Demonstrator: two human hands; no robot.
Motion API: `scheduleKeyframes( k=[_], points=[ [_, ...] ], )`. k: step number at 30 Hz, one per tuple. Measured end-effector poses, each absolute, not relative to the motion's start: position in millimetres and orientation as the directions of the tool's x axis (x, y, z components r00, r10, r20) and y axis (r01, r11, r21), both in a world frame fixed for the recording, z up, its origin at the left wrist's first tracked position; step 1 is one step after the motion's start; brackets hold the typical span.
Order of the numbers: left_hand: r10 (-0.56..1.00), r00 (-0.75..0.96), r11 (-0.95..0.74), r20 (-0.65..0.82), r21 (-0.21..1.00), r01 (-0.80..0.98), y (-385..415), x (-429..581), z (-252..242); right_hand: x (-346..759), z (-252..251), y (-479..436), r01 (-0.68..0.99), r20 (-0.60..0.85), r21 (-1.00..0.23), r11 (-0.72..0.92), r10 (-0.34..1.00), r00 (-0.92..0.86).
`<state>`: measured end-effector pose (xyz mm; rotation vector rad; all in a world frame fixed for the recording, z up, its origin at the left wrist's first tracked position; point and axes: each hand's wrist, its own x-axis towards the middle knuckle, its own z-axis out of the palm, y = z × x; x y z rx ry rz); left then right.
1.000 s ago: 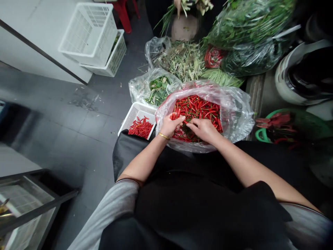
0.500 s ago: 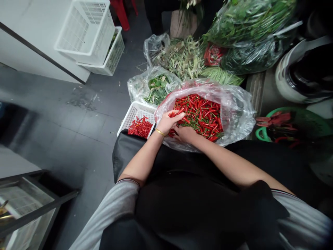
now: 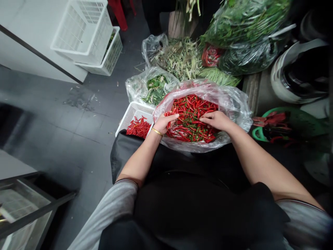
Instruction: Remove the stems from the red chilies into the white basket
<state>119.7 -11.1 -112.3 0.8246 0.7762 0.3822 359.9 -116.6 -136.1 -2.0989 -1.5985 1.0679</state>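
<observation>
A large clear plastic bag (image 3: 235,104) lies open in front of me, full of red chillies (image 3: 194,104) with green stems. At its left side my left hand (image 3: 164,123), with a gold bracelet at the wrist, is closed around several red chillies, thumb on top. My right hand (image 3: 214,119) reaches over the right part of the pile, fingertips pinched together at the chillies. Whether a chilli sits between those fingertips is too small to make out. Left of the bag, a white perforated basket (image 3: 127,116) contains loose red chillies (image 3: 139,127).
Behind the bag lie a bag of green leaves (image 3: 157,86), a heap of pale stalks (image 3: 186,59) and bagged greens (image 3: 247,24). White crates (image 3: 91,45) stand at the far left. A green basin (image 3: 258,133) and white buckets (image 3: 279,76) are on the right.
My right hand has moved right, away from my left hand, across the chilli pile. My left hand keeps its hold on chillies. The view has shifted slightly.
</observation>
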Motion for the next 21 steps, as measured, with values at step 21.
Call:
scheduleKeyframes(
  k=[21],
  points=[
    [0.451,0.805,0.616,-0.386,0.787,0.032,-33,121,-107,288,-97,-134,0.148,-0.235,-0.958,-0.247,0.968,0.094]
  ],
)
